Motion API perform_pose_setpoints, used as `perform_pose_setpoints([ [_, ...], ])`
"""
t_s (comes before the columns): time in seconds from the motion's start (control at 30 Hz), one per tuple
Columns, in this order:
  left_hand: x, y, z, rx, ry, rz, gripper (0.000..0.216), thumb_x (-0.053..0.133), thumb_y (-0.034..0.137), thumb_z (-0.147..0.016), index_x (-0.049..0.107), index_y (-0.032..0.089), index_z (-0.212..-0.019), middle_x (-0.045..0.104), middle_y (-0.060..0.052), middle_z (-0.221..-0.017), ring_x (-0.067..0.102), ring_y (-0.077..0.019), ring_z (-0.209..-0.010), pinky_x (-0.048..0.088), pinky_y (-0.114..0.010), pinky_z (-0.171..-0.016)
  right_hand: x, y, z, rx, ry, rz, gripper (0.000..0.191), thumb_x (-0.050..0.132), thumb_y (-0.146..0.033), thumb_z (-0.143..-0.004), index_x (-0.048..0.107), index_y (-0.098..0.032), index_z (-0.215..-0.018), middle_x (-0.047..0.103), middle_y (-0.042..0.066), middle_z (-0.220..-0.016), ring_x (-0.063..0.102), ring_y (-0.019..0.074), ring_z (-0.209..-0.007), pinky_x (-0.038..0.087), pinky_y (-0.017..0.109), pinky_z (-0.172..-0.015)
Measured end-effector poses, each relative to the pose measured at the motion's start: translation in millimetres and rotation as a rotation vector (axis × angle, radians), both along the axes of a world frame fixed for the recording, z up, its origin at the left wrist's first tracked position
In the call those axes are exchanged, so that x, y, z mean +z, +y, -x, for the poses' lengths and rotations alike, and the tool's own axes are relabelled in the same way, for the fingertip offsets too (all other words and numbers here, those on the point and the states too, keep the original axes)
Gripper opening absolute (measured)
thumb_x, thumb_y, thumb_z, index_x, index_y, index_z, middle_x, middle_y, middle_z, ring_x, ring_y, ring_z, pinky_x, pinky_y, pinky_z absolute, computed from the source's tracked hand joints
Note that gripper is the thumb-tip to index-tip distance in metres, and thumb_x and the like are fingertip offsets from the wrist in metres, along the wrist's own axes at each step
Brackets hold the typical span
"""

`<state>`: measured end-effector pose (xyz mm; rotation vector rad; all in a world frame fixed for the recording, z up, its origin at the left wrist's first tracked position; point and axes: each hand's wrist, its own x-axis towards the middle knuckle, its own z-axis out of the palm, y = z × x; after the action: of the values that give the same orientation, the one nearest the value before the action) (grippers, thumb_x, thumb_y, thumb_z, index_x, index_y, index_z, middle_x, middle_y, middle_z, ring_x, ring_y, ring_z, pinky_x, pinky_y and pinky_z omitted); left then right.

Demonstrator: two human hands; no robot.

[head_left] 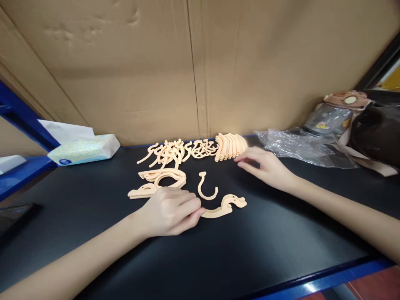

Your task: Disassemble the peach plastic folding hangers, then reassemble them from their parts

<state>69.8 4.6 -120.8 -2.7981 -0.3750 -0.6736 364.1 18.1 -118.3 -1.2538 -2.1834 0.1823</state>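
Observation:
My left hand is closed, thumb and fingers pinching the left end of a beige plastic hanger piece with a curled right end. The held end is hidden by my fingers. Just behind that piece lies a single beige hook. Beyond my left hand, several joined folding hangers rest on the table, partly covered by the hand. My right hand hovers with thumb and fingers apart, holding nothing, beside a neat row of curved hanger arms.
Along the back of the black table lie a heap of curved pieces and a pile of hooks. A tissue pack is at left. Clear plastic bags, a bottle and a dark bag occupy the right. Cardboard stands behind.

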Motion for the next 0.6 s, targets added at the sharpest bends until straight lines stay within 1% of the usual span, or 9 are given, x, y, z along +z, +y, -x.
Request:
perform_pose_setpoints([
  [0.07, -0.6, 0.3, 0.9, -0.007, 0.001, 0.012, 0.027, 0.041, 0.017, -0.089, 0.050, 0.019, -0.064, 0.048, 0.003, -0.053, 0.042, -0.0104, -0.045, 0.029, -0.027, -0.045, -2.0, 9.6, -10.0, -0.122, -0.132, -0.124, 0.026, 0.045, -0.034, -0.091, 0.064, -0.019, -0.099, 0.064, 0.010, -0.101, 0.056, 0.0259, -0.095, 0.045, 0.043, -0.083],
  [0.13, -1.0, 0.7, 1.7, -0.013, 0.007, 0.012, 0.026, 0.042, 0.016, -0.089, 0.050, 0.019, -0.064, 0.048, 0.003, -0.053, 0.042, -0.0104, -0.045, 0.029, -0.027, -0.045, -5.4, 18.6, -19.1, -0.198, -0.223, -0.157, 0.030, 0.041, -0.034, -0.092, 0.063, -0.016, -0.104, 0.063, 0.012, -0.108, 0.056, 0.0283, -0.100, 0.045, 0.046, -0.087],
  [0.2, -0.6, 0.7, 2.2, -0.020, 0.013, 0.005, 0.026, 0.043, 0.017, -0.089, 0.050, 0.019, -0.064, 0.048, 0.003, -0.053, 0.041, -0.0104, -0.045, 0.029, -0.028, -0.045, -10.0, 25.5, -24.7, -0.210, -0.258, -0.142, 0.035, 0.035, -0.032, -0.094, 0.062, -0.014, -0.108, 0.060, 0.013, -0.114, 0.055, 0.0289, -0.105, 0.044, 0.047, -0.091],
  [0.33, 3.8, -2.0, 1.3, -0.038, 0.020, -0.023, 0.028, 0.041, 0.018, -0.090, 0.050, 0.018, -0.063, 0.047, 0.003, -0.052, 0.040, -0.0106, -0.043, 0.028, -0.028, -0.044, -17.6, 31.0, -25.8, -0.187, -0.245, -0.070, 0.043, 0.026, -0.030, -0.096, 0.060, -0.013, -0.115, 0.058, 0.014, -0.122, 0.053, 0.0280, -0.113, 0.042, 0.048, -0.097],
  [0.43, 8.4, -5.9, -0.4, -0.058, 0.024, -0.054, 0.031, 0.040, 0.017, -0.091, 0.050, 0.018, -0.061, 0.046, 0.003, -0.050, 0.039, -0.0106, -0.043, 0.028, -0.027, -0.044, -17.8, 31.2, -24.8, -0.197, -0.287, -0.053, 0.044, 0.027, -0.031, -0.096, 0.061, -0.012, -0.115, 0.056, 0.015, -0.125, 0.051, 0.0285, -0.115, 0.041, 0.047, -0.098],
  [0.53, 10.7, -8.8, -1.2, -0.086, 0.025, -0.074, 0.032, 0.040, 0.017, -0.091, 0.051, 0.017, -0.061, 0.047, 0.002, -0.051, 0.038, -0.0107, -0.044, 0.028, -0.028, -0.044, -14.6, 30.8, -25.8, -0.252, -0.348, -0.082, 0.044, 0.027, -0.031, -0.096, 0.064, -0.011, -0.108, 0.056, 0.016, -0.125, 0.051, 0.0296, -0.115, 0.042, 0.046, -0.098],
  [0.6, 10.6, -9.4, -0.8, -0.091, 0.029, -0.072, 0.032, 0.041, 0.017, -0.090, 0.052, 0.017, -0.061, 0.047, 0.002, -0.052, 0.038, -0.0108, -0.044, 0.028, -0.028, -0.044, -12.7, 29.9, -26.1, -0.291, -0.383, -0.108, 0.043, 0.029, -0.031, -0.096, 0.063, -0.009, -0.110, 0.056, 0.017, -0.124, 0.051, 0.0301, -0.115, 0.042, 0.045, -0.097],
])
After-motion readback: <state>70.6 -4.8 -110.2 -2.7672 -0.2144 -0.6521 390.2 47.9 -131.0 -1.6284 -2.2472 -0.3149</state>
